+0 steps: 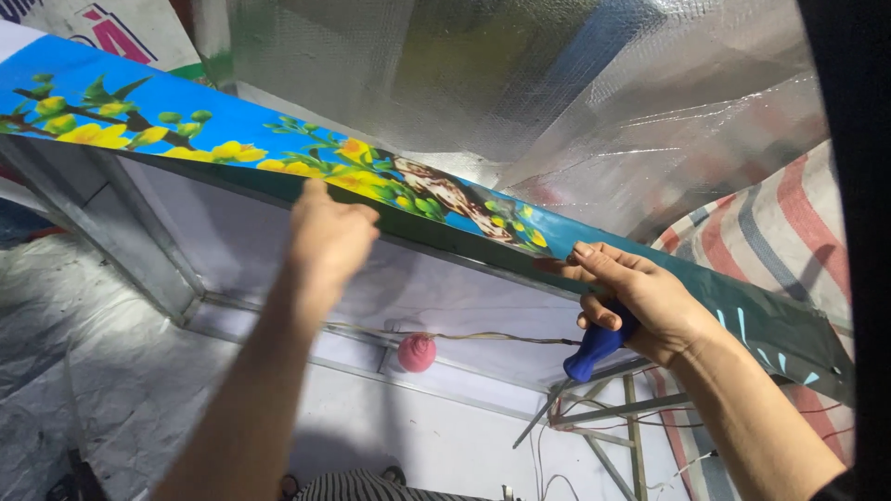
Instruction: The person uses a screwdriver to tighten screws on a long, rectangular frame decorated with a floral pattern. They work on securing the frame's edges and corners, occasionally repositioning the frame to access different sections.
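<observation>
1. Above, the background is a shiny silver foil sheet (520,83), and at the right side hangs a striped tarp (789,232) in red, grey and white.
2. A long printed banner (186,121) runs across the view from upper left to lower right. It is blue with yellow flowers and green leaves, and its lower edge is dark green.
3. The banner lies over a metal frame (121,232), whose grey bars show under it at the left.
4. The left hand (327,239) is curled, and its fingers press on the lower edge of the banner near the middle.
5. The right hand (640,301) is closed around a screwdriver (594,348) with a blue handle; its thumb and first finger also touch the banner edge.
6. The thin shaft of the screwdriver points down and to the left.
7. Below the two hands, a small pink ball (417,353) hangs on a thin cord (501,337).
</observation>
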